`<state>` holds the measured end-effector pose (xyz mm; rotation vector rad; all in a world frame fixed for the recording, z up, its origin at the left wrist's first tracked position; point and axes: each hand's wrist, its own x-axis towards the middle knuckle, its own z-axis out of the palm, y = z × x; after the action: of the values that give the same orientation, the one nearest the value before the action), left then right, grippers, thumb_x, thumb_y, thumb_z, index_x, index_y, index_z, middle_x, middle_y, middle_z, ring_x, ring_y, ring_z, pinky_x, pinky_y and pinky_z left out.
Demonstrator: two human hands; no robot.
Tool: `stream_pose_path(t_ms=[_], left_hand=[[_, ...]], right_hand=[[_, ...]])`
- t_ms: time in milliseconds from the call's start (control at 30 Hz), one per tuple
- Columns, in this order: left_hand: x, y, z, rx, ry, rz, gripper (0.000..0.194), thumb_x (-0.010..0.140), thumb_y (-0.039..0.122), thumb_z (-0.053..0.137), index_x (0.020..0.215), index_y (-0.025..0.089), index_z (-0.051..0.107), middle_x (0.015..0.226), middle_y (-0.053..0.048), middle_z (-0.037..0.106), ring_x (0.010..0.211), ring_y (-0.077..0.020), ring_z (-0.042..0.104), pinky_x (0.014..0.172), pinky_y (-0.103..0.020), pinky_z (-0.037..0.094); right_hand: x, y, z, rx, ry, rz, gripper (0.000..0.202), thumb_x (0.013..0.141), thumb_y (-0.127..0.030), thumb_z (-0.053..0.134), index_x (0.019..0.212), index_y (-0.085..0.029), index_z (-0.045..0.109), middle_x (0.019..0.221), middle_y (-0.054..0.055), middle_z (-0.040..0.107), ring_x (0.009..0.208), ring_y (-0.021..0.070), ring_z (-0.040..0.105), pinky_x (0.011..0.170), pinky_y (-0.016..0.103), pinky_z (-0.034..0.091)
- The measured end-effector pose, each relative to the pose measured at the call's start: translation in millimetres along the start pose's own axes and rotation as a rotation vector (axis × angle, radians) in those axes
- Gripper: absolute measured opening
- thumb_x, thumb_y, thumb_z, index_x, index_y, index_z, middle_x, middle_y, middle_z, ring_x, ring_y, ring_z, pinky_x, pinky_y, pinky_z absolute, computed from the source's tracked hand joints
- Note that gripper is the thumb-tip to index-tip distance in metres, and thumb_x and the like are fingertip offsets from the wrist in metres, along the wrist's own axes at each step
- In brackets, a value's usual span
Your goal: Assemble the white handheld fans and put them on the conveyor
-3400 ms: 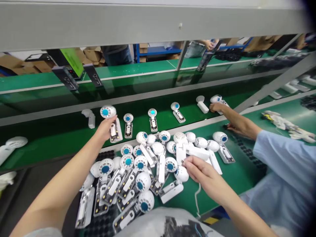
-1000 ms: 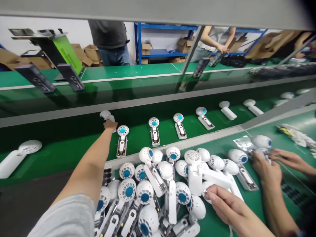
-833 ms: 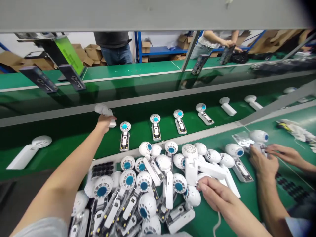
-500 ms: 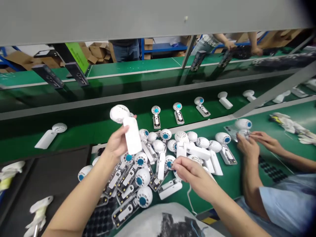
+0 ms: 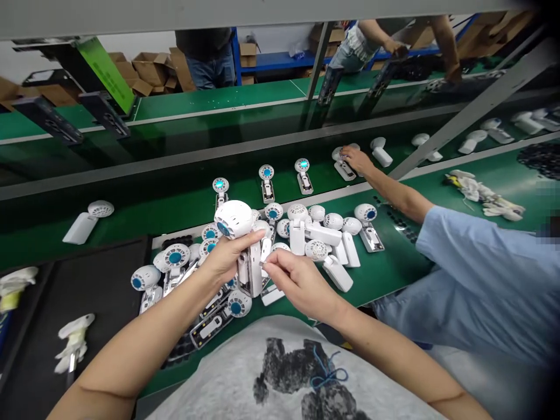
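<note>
My left hand [image 5: 225, 259] is closed around a white handheld fan [image 5: 235, 218], its round head up and its handle pointing down. Thumb and fingers of my right hand [image 5: 304, 286] pinch a small metal-tipped plug [image 5: 263, 263], close beside the handle of that fan. Whether the plug touches the handle I cannot tell. Below and around my hands lies a pile of similar fans, some with open handles such as the near fan [image 5: 238, 304], others with smooth white covers such as the fan on the right [image 5: 339, 274].
More fans stand along the dark green belt [image 5: 184, 201] behind the pile. A co-worker's hand [image 5: 356, 158] reaches onto it at the right. On the left is a black tray [image 5: 39, 356] with a glove-wrapped tool [image 5: 75, 341]. Gloves [image 5: 485, 195] lie at right. A slanted metal post [image 5: 472, 111] crosses the right side.
My left hand has lowered and turned the fan, bringing it near my right hand. The co-worker's hand has moved onto the belt. Another lit fan now shows there behind my left hand.
</note>
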<state>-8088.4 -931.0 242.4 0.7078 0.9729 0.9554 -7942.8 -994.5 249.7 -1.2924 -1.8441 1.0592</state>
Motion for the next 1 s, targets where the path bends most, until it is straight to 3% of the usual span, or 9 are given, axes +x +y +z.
stream_pose_path(t_ms=[300, 467, 567, 667, 800, 900, 1000], left_hand=[[-8.8, -7.0, 6.3, 0.084, -0.037, 0.05, 0.031, 0.058, 0.024, 0.076, 0.086, 0.017, 0.065, 0.088, -0.002, 0.066, 0.082, -0.0155, 0.059, 0.078, -0.028, 0.046], [-9.7, -6.2, 2.0, 0.266, -0.195, 0.06, 0.033, 0.067, 0.029, 0.07, 0.097, 0.017, 0.064, 0.102, -0.007, 0.064, 0.103, -0.0216, 0.054, 0.088, -0.033, 0.042], [-9.8, -5.8, -2.7, 0.283, -0.276, -0.075, 0.031, 0.069, 0.033, 0.067, 0.095, 0.016, 0.064, 0.094, -0.009, 0.066, 0.093, -0.0229, 0.058, 0.081, -0.034, 0.045], [-8.5, -5.7, -6.2, 0.256, -0.26, -0.177, 0.03, 0.068, 0.032, 0.069, 0.092, 0.015, 0.064, 0.088, -0.009, 0.066, 0.08, -0.0206, 0.06, 0.072, -0.033, 0.047], [-5.9, -6.8, -8.2, 0.222, -0.228, -0.213, 0.025, 0.067, 0.027, 0.069, 0.087, 0.015, 0.063, 0.087, -0.007, 0.066, 0.077, -0.0183, 0.059, 0.071, -0.031, 0.046], [-3.9, -10.0, -8.9, 0.26, -0.219, -0.158, 0.022, 0.067, 0.025, 0.067, 0.087, 0.017, 0.063, 0.088, -0.006, 0.066, 0.08, -0.0193, 0.06, 0.073, -0.031, 0.045], [2.9, -8.0, -19.4, 0.392, -0.236, -0.009, 0.02, 0.067, 0.023, 0.065, 0.087, 0.018, 0.064, 0.088, -0.005, 0.066, 0.084, -0.021, 0.059, 0.077, -0.032, 0.044]], right_hand=[[-1.7, 4.3, 5.7, -0.087, 0.015, -0.039, 0.019, 0.088, -0.021, 0.04, 0.069, -0.019, 0.043, 0.056, -0.005, 0.043, 0.051, 0.0092, 0.039, 0.051, 0.022, 0.028], [1.2, 11.7, 4.2, -0.168, -0.025, -0.016, 0.018, 0.086, -0.019, 0.042, 0.068, -0.019, 0.044, 0.053, -0.005, 0.04, 0.05, 0.0099, 0.037, 0.051, 0.023, 0.026], [4.3, 18.4, 5.0, -0.089, -0.091, 0.021, 0.019, 0.086, -0.021, 0.041, 0.068, -0.019, 0.045, 0.054, -0.005, 0.043, 0.053, 0.0105, 0.04, 0.052, 0.023, 0.028], [6.8, 24.3, 7.5, -0.034, -0.125, 0.06, 0.02, 0.086, -0.023, 0.041, 0.067, -0.019, 0.044, 0.055, -0.004, 0.044, 0.053, 0.0107, 0.041, 0.052, 0.023, 0.029], [10.5, 27.6, 13.6, -0.013, -0.134, 0.1, 0.02, 0.085, -0.023, 0.042, 0.065, -0.019, 0.043, 0.055, -0.005, 0.042, 0.053, 0.0104, 0.04, 0.051, 0.022, 0.029], [16.3, 26.6, 21.2, 0.007, -0.154, 0.116, 0.02, 0.085, -0.023, 0.042, 0.066, -0.018, 0.044, 0.055, -0.005, 0.041, 0.053, 0.0101, 0.039, 0.051, 0.022, 0.029], [20.4, 24.6, 22.4, 0.061, -0.183, 0.114, 0.02, 0.085, -0.024, 0.043, 0.066, -0.018, 0.046, 0.056, -0.005, 0.042, 0.053, 0.01, 0.038, 0.051, 0.022, 0.029]])
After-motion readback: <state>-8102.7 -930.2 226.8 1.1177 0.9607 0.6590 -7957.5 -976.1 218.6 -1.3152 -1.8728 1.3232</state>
